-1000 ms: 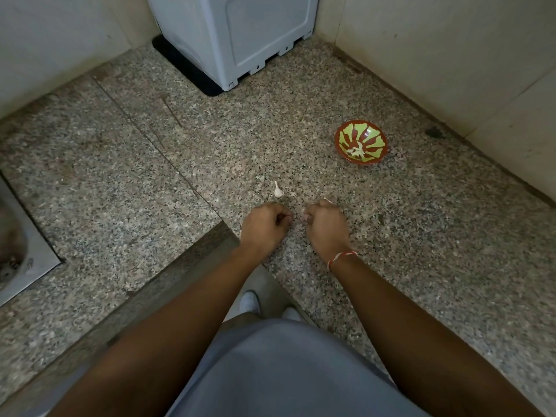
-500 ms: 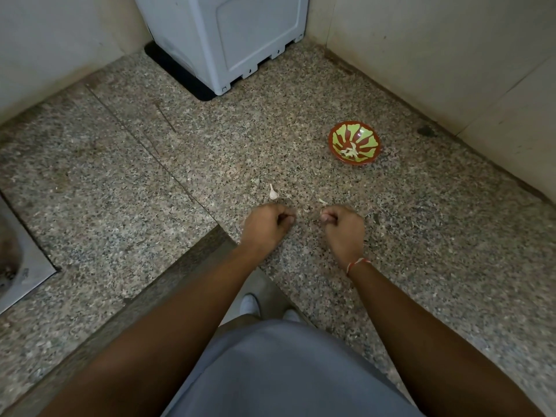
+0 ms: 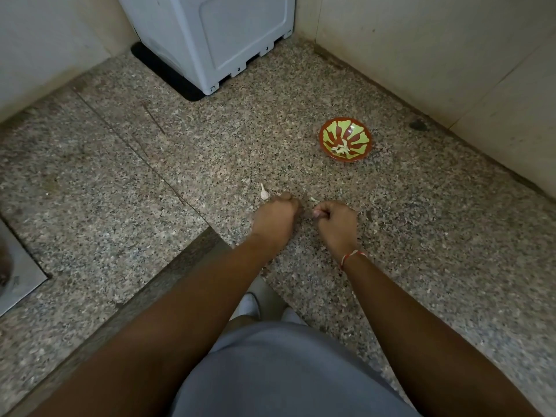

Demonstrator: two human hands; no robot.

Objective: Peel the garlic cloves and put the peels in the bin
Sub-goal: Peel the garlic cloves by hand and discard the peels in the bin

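Since a second ago: hands drawn slightly apart, right hand [image 3: 335,225] shifted rightward, a small gap open between the fists; loose clove and bowl unmoved on the counter. At far left, a steel sink [image 3: 15,266] edge set into the speckled granite counter [image 3: 120,176]. Further right at the back, a grey plastic bin [image 3: 216,40] on a black mat, well apart from the hands. Just beyond the left knuckles, one unpeeled garlic clove [image 3: 264,193] lying on the stone. Left hand [image 3: 275,219] curled into a fist low over the counter, contents hidden. A scrap of peel [image 3: 314,199] between the fists, just past them. Right hand curled too, fingertips pinched on something small and pale, too tiny to name; red thread [image 3: 353,256] round the wrist. Further right and back, red-and-green bowl [image 3: 331,136] with pale garlic pieces inside, near the wall.
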